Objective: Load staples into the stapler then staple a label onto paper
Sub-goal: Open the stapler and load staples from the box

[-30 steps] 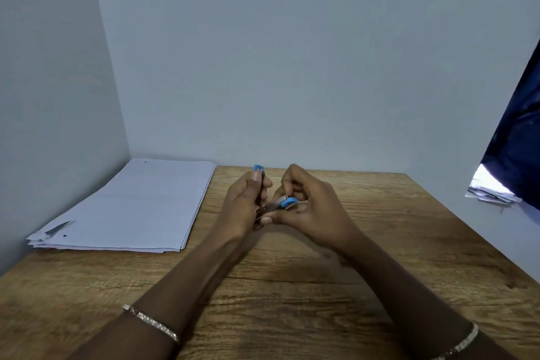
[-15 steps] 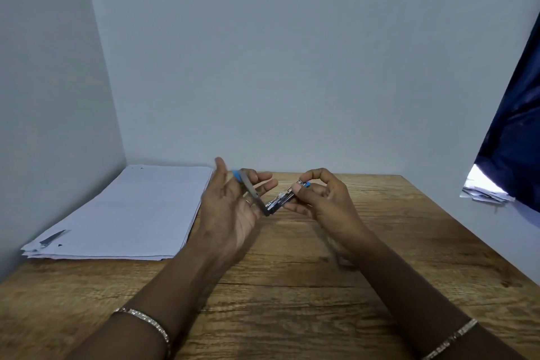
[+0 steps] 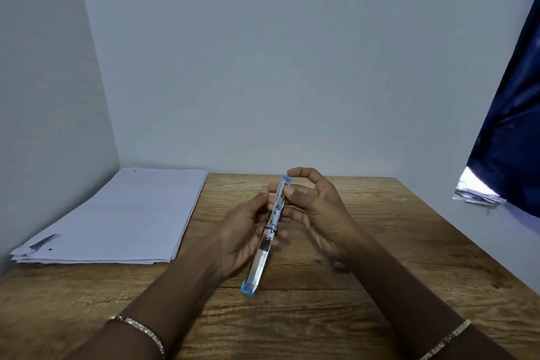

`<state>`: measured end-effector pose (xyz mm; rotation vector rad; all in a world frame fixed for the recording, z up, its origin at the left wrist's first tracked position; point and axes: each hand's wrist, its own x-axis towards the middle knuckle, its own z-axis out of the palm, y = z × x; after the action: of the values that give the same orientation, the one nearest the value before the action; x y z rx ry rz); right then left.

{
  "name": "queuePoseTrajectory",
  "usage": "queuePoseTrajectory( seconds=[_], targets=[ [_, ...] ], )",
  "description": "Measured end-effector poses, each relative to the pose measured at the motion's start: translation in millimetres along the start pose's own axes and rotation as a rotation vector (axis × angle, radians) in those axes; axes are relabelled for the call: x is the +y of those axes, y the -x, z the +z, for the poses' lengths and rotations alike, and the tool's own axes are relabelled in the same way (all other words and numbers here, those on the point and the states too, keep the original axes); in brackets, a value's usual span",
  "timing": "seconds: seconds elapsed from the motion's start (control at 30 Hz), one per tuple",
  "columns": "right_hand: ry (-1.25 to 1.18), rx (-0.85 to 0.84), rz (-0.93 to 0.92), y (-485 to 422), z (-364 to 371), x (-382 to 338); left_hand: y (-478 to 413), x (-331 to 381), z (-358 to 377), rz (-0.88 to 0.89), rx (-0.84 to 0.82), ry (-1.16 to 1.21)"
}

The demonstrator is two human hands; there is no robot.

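Head view: stapler [image 3: 270, 228] opened out straight, held above the table [image 3: 380, 242], probably to expose the staple channel for loading; left hand [image 3: 242, 231] curls round its middle; right hand [image 3: 318, 213] pinches the far half; paper stack [image 3: 117, 213] lies well left.

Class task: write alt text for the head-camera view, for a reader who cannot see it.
A person's left hand and right hand hold a blue-tipped stapler, opened out long, above a wooden table. A stack of white paper lies on the table's left side, beside the wall.
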<state>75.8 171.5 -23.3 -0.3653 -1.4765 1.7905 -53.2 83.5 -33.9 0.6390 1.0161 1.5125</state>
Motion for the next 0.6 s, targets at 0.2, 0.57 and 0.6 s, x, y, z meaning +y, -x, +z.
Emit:
queuePoseTrajectory(
  seconds=[0.2,0.57,0.6],
  targets=[
    [0.436,0.132,-0.136,5,12,10,4,-8,12,-0.079,-0.017,0.02],
    [0.96,0.122,-0.345,5,7,18,-1,-11,6,-0.056,0.112,0.132],
    [0.951,0.111,-0.351,5,7,18,-1,-13,6,-0.053,0.112,0.133]
  ],
)
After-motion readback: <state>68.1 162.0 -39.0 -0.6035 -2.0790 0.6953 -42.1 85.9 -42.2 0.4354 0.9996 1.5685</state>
